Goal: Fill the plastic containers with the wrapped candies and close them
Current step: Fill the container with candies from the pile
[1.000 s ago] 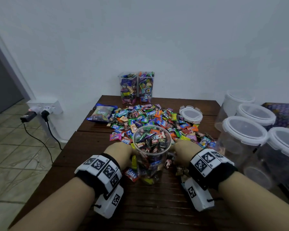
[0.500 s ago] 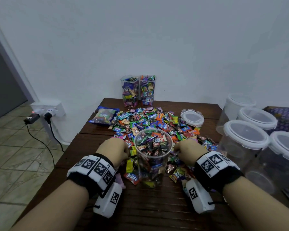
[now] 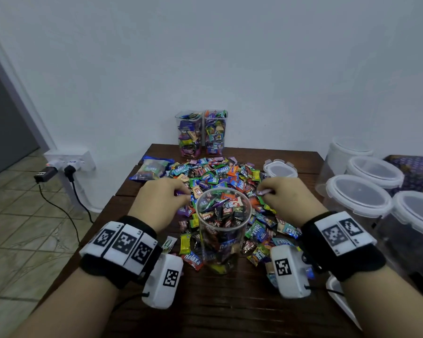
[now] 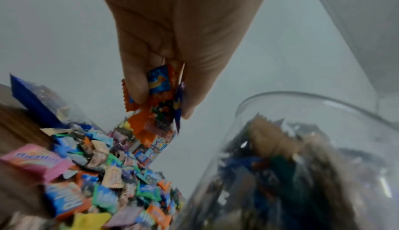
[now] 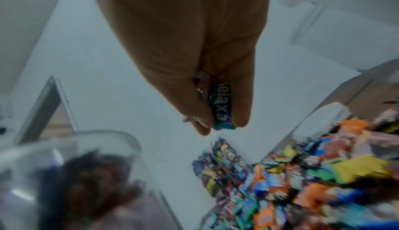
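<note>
A clear round plastic container (image 3: 224, 230), nearly full of wrapped candies, stands open on the dark wooden table (image 3: 205, 308). Behind and around it lies a wide pile of wrapped candies (image 3: 217, 174). My left hand (image 3: 164, 198) hovers just left of the container's rim and pinches several candies (image 4: 159, 97), orange and blue ones. My right hand (image 3: 283, 197) hovers just right of the rim and pinches a teal Relaxa candy (image 5: 222, 104) together with a silvery one. A loose round lid (image 3: 280, 168) lies at the pile's far right.
Two square containers (image 3: 202, 132) full of candies stand open against the wall. A blue candy bag (image 3: 150, 168) lies at the far left of the pile. Several large lidded tubs (image 3: 359, 198) crowd the right side. A wall socket with plugs (image 3: 66, 164) is on the left.
Both hands have risen from the table beside the container's base to rim height, each now pinching candies taken from the pile.
</note>
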`<action>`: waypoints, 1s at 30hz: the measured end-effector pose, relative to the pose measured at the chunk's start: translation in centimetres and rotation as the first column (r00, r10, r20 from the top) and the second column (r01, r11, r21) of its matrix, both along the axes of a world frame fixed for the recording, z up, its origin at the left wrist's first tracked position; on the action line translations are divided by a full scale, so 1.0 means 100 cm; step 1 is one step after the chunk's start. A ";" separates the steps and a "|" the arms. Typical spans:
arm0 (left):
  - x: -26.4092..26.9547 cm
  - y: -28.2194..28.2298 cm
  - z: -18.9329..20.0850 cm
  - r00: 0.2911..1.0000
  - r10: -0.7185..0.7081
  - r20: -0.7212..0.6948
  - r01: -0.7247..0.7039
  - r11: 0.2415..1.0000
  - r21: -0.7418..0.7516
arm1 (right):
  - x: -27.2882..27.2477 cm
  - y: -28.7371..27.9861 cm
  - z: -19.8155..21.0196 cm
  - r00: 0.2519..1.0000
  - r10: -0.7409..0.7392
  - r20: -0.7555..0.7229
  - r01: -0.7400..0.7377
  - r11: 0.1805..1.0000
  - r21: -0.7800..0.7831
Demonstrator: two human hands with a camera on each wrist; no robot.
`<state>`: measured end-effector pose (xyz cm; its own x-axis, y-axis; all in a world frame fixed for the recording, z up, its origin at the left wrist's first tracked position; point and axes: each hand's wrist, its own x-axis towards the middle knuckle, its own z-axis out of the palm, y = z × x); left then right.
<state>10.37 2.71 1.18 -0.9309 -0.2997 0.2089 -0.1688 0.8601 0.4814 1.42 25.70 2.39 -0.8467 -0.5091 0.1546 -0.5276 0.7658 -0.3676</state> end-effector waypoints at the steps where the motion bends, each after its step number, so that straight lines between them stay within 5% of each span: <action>1: 0.001 0.000 0.003 0.999 0.005 -0.035 -0.005 1.000 0.023 | 0.003 0.000 0.005 1.000 -0.001 -0.020 0.000 0.998 -0.061; 7: 0.007 0.003 0.019 0.976 0.038 -0.216 0.008 0.978 0.208 | 0.032 -0.014 0.030 0.991 0.068 -0.114 -0.103 0.935 -0.339; 18: 0.012 0.012 0.032 0.938 0.012 -0.347 0.117 0.929 0.350 | 0.055 -0.044 0.028 0.972 0.219 -0.090 -0.236 0.932 -0.274; 25: 0.012 0.013 0.031 0.932 0.008 -0.362 0.133 0.921 0.365 | 0.058 -0.040 0.027 0.981 0.192 -0.002 -0.185 0.946 -0.267; 30: 0.013 0.016 0.033 0.930 0.001 -0.368 0.149 0.913 0.379 | 0.063 -0.027 0.012 0.995 0.099 0.032 -0.068 0.849 -0.524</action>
<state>11.63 4.31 4.48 -0.8402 -0.3597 0.4059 0.1330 0.5889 0.7972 7.72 22.96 3.55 -0.8199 -0.4355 0.3716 -0.5476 0.4071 -0.7311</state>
